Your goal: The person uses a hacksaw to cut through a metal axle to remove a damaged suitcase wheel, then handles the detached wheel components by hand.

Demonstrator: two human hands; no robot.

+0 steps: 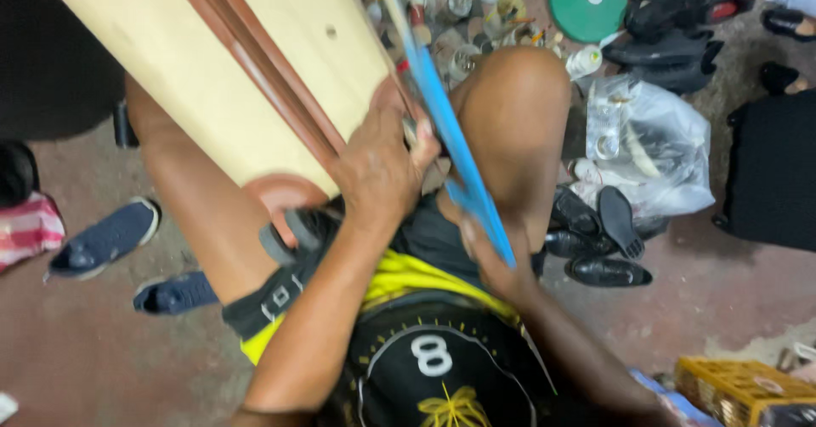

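A pale wooden panel [195, 70] with a brown strip [255, 62] along its middle leans across my lap, its lower end on my left thigh. My left hand [380, 168] is closed on the panel's lower right edge, fingers curled over it. A long, flat blue strip [442, 113] runs from the top of the view down between my knees. My right hand [491, 265] grips its lower end, just beside my right knee [510, 104]. The image is blurred, so I cannot tell what kind of tool the blue strip is.
Black shoes [595, 240] and a clear plastic bag [654, 151] lie on the floor at right, beside a black case [773, 172]. Jars and bottles [467, 19] and a green round base [582, 6] sit ahead. Blue sneakers [110, 236] are at left, a yellow crate [739, 389] at lower right.
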